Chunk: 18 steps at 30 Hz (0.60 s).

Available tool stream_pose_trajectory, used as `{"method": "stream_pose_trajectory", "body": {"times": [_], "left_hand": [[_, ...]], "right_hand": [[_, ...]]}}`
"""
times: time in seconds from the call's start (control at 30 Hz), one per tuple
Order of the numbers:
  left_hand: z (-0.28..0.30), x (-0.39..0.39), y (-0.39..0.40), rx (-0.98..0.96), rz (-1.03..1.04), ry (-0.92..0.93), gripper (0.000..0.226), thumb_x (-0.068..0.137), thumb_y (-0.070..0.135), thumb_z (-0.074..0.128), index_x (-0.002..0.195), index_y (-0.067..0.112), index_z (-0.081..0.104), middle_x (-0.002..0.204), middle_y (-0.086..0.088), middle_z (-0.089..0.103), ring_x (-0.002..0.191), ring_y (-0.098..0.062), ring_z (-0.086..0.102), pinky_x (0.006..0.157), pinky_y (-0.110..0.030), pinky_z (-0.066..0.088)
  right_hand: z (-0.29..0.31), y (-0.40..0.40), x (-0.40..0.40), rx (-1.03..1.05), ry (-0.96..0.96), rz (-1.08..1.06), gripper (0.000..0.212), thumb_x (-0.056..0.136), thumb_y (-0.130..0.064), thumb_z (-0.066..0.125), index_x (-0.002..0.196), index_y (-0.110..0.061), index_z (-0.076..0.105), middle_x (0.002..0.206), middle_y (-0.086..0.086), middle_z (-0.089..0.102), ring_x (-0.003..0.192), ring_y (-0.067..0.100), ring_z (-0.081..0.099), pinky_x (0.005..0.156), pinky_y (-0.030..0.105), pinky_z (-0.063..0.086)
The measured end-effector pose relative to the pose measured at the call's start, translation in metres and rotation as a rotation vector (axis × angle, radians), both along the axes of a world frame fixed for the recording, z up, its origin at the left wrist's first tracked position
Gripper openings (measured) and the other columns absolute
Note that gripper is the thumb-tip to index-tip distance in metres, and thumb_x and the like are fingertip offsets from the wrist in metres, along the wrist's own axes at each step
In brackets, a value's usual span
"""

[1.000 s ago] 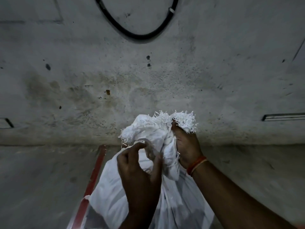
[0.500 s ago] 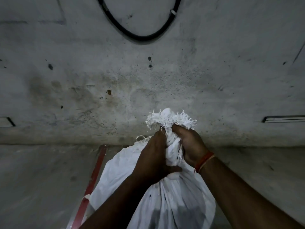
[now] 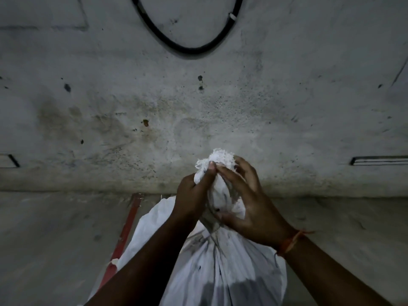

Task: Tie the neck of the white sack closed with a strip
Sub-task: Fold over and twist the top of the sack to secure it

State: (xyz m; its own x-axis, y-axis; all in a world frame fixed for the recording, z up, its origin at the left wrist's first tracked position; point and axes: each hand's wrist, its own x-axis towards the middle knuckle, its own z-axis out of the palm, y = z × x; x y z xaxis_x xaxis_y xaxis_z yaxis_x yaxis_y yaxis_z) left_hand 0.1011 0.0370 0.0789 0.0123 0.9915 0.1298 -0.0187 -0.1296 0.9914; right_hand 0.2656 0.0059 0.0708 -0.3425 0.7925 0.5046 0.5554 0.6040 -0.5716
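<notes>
both hands were bunched round the gathered neck [image 3: 221,191] of the white sack [image 3: 223,268], which stood on the concrete floor [image 3: 55,235] near the stained wall [image 3: 220,96]. left hand [image 3: 193,199] gripped the neck's left side, right hand [image 3: 247,208] wrapped its fingers [image 3: 231,176] round the right, frayed top [image 3: 217,156] poking out above. red bar [image 3: 125,230] lay to the left.

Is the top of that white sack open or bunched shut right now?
Bunched shut, not tied. The left hand and right hand grip the gathered neck of the white sack; no strip shows.
</notes>
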Motion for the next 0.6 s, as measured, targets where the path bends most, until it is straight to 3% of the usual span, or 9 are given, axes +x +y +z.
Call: {"method": "stream_pose_trajectory", "body": {"times": [0.1, 0.2, 0.3, 0.4, 0.47, 0.53, 0.6], "left_hand": [[0.0, 0.001, 0.006, -0.202, -0.149, -0.182, 0.06, 0.096, 0.062, 0.046, 0.112, 0.012, 0.076, 0.109, -0.014, 0.077, 0.106, -0.027, 0.074, 0.104, -0.051, 0.051], [0.0, -0.004, 0.014, -0.294, -0.29, -0.212, 0.073, 0.091, 0.073, 0.043, 0.121, 0.013, 0.071, 0.12, -0.017, 0.073, 0.115, -0.031, 0.069, 0.107, -0.05, 0.048], [-0.002, -0.011, 0.014, -0.211, -0.277, 0.048, 0.089, 0.077, 0.078, 0.06, 0.139, 0.017, 0.045, 0.138, -0.014, 0.061, 0.117, -0.022, 0.067, 0.103, -0.045, 0.052], [-0.005, -0.031, -0.004, 0.37, -0.11, 0.685, 0.104, 0.073, 0.071, 0.07, 0.153, 0.033, 0.015, 0.159, 0.0, 0.022, 0.138, -0.02, 0.044, 0.105, -0.037, 0.046], [-0.011, -0.037, -0.017, 0.571, -0.154, 1.076, 0.12, 0.066, 0.066, 0.078, 0.158, 0.035, 0.007, 0.164, 0.005, -0.004, 0.151, -0.02, 0.02, 0.106, -0.031, 0.033], [-0.027, -0.034, -0.017, 0.548, -0.152, 1.12, 0.126, 0.064, 0.052, 0.086, 0.158, 0.038, 0.004, 0.165, -0.003, -0.003, 0.151, -0.021, 0.02, 0.108, -0.024, 0.026], [-0.047, -0.028, -0.006, 0.582, -0.053, 1.026, 0.11, 0.068, 0.032, 0.086, 0.156, 0.029, 0.021, 0.154, -0.008, 0.028, 0.133, -0.027, 0.048, 0.098, -0.02, 0.04]], "right_hand": [[-0.007, 0.009, -0.005, -0.064, 0.028, 0.007, 0.076, 0.091, -0.041, 0.07, 0.155, -0.033, 0.031, 0.158, -0.006, 0.03, 0.146, -0.007, 0.023, 0.109, 0.002, 0.023], [-0.003, 0.024, -0.005, -0.06, 0.034, -0.056, 0.065, 0.091, -0.045, 0.064, 0.149, -0.023, 0.044, 0.146, -0.002, 0.049, 0.136, 0.004, 0.044, 0.112, 0.015, 0.034], [-0.003, 0.035, -0.001, -0.144, 0.104, -0.101, 0.052, 0.092, -0.046, 0.061, 0.138, -0.022, 0.055, 0.134, -0.004, 0.062, 0.125, 0.008, 0.057, 0.107, 0.035, 0.047], [-0.001, 0.043, 0.003, -0.323, 0.221, -0.08, 0.037, 0.096, -0.041, 0.06, 0.128, -0.022, 0.062, 0.121, -0.006, 0.07, 0.112, 0.008, 0.065, 0.101, 0.041, 0.053], [-0.001, 0.05, -0.001, -0.466, 0.291, -0.05, 0.034, 0.097, -0.041, 0.059, 0.123, -0.019, 0.065, 0.117, -0.002, 0.072, 0.109, 0.013, 0.068, 0.101, 0.044, 0.054], [-0.001, 0.058, -0.009, -0.611, 0.367, -0.002, 0.035, 0.098, -0.039, 0.059, 0.118, -0.012, 0.069, 0.113, 0.007, 0.075, 0.107, 0.021, 0.071, 0.101, 0.046, 0.053], [-0.004, 0.063, -0.014, -0.719, 0.387, 0.003, 0.035, 0.1, -0.036, 0.057, 0.112, -0.006, 0.073, 0.11, 0.014, 0.076, 0.106, 0.028, 0.072, 0.103, 0.048, 0.052]]}}
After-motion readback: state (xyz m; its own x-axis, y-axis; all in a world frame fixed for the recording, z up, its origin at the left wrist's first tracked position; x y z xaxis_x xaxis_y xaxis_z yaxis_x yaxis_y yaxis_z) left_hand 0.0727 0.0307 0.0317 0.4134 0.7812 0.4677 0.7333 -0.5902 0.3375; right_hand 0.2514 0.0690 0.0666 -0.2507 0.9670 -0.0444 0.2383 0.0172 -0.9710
